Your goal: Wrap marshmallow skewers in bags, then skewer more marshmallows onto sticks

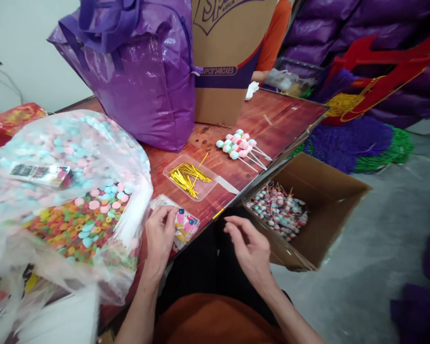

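Observation:
My left hand rests on a stack of small printed plastic bags at the near edge of the wooden table, its fingers curled onto the top bag. My right hand hovers over my lap, just off the table edge, fingers loosely apart and holding nothing. Past the bags, a clear tray of gold twist ties stands on the table. Several marshmallow sticks lie further back.
A large clear bag of pastel and coloured candies fills the left. A purple bag and a cardboard carton stand at the back. An open cardboard box of wrapped sweets sits on the floor at right. Another person in orange sits behind.

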The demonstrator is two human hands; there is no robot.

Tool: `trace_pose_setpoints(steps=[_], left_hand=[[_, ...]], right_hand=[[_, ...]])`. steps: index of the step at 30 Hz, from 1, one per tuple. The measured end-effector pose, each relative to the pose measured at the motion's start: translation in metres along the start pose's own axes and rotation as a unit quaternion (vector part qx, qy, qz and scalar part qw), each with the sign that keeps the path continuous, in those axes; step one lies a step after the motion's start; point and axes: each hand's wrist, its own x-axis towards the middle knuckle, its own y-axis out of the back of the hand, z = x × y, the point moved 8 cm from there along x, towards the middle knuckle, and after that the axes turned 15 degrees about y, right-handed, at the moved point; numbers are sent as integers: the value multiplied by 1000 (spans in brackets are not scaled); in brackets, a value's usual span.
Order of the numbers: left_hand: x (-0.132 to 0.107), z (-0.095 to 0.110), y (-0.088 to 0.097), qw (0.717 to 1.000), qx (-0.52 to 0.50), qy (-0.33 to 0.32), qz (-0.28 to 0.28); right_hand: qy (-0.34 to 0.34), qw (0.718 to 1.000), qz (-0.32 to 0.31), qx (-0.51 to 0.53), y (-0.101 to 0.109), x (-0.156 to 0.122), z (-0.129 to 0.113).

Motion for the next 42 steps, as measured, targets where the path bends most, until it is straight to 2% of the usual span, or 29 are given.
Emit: trace_pose_setpoints(steps=[3, 6, 8, 10, 11, 12, 13, 14, 16, 18, 19, 20, 21, 23, 28, 32, 35, 37, 42], left_hand=[[-12, 19, -6, 998, -59, -26, -2], [-22, 32, -13, 992, -118, -34, -24], [-28, 30, -10, 986, -164, -16, -5], [-34, 21, -5, 978, -206, 27, 16], [-37, 14, -8, 973, -225, 59, 0], [-41, 8, -15, 963, -248, 100, -42], [-45, 2, -27, 943, -279, 150, -104], [-51, -3, -41, 909, -320, 206, -171], [-62, -5, -66, 804, -428, 309, -274], [-65, -2, -79, 698, -533, 373, -300], [-62, 0, -81, 662, -571, 388, -292], [-58, 1, -82, 641, -596, 394, -281], [-53, 3, -83, 633, -609, 395, -269], [-44, 4, -81, 647, -612, 384, -244], [-39, 10, -70, 717, -599, 316, -164], [-41, 11, -66, 730, -594, 302, -151], [-35, 9, -64, 735, -585, 307, -156], [-29, 6, -60, 746, -575, 305, -138], [-24, 11, -56, 779, -556, 276, -93]], right_hand=[[-19, 992, -93, 81, -41, 3, -23], [-78, 974, -125, 175, -71, 8, -29], [-110, 967, -104, 206, -76, 12, -24], [-118, 967, -73, 211, -72, 15, -19], [-112, 970, -62, 209, -69, 17, -19], [-102, 972, -56, 204, -65, 18, -19], [-92, 975, -54, 197, -62, 20, -21], [-84, 977, -55, 191, -59, 21, -23], [-74, 979, -58, 179, -55, 22, -29], [-62, 981, -65, 170, -53, 25, -37], [-53, 983, -68, 165, -52, 26, -40], [-42, 984, -70, 159, -52, 27, -43], [-32, 985, -71, 153, -51, 28, -45], [-19, 987, -71, 140, -49, 29, -46], [-15, 992, -72, 104, -45, 27, -39], [-17, 991, -89, 101, -46, 26, -36], [-16, 988, -114, 105, -46, 29, -34], [-13, 987, -125, 105, -43, 31, -31], [-23, 991, -96, 88, -34, 35, -22]])
